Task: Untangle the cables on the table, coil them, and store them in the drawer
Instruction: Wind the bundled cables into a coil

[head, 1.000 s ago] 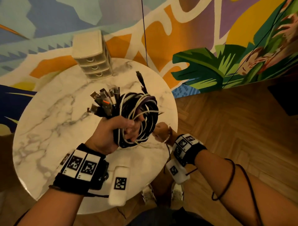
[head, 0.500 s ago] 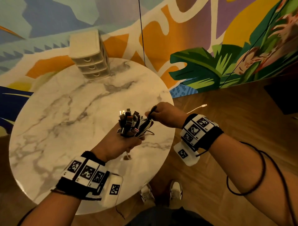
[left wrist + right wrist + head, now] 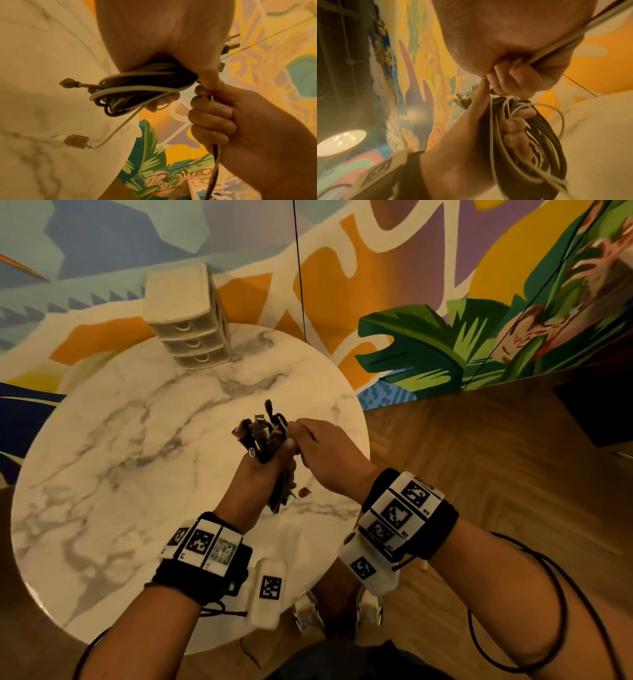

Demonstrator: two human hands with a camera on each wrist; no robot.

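My left hand (image 3: 270, 463) grips a coiled bundle of black and white cables (image 3: 262, 436) above the marble table (image 3: 113, 474), near its right edge. The plugs stick up out of the fist. In the right wrist view the coil (image 3: 527, 148) hangs below the left hand's fingers (image 3: 515, 134). My right hand (image 3: 298, 431) touches the bundle from the right and pinches loose cable strands (image 3: 583, 35). In the left wrist view these strands (image 3: 214, 162) run down out of the right fist (image 3: 216, 116). A white cable's plug (image 3: 75, 140) dangles under the coil (image 3: 137, 86).
A small beige drawer unit (image 3: 188, 320) with three shut drawers stands at the table's far edge. A painted mural wall is behind it. Wooden floor (image 3: 479, 474) lies to the right, and my shoes (image 3: 308, 614) show below the table's near rim.
The bundle has come down and turned, so its plugs point up and the coil hangs under my left fist. My right hand has moved from under the coil to the bundle's right side.
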